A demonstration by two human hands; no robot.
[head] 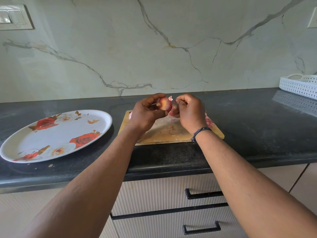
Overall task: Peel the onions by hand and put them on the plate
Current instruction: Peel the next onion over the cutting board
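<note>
My left hand grips a red onion above the far edge of a wooden cutting board. Its root end faces me. Close on the right, my right hand has its fingers pinched on a thin flake of onion skin at the onion's top. A second onion lies on the board, mostly hidden behind my hands. Loose skin pieces rest on the board's right side. A white oval plate with red roses lies on the black counter to the left, with no onions on it.
The black counter runs left to right against a marble wall. A white perforated tray stands at the far right. Drawers with black handles sit below the counter edge. A few crumbs lie in front of the plate.
</note>
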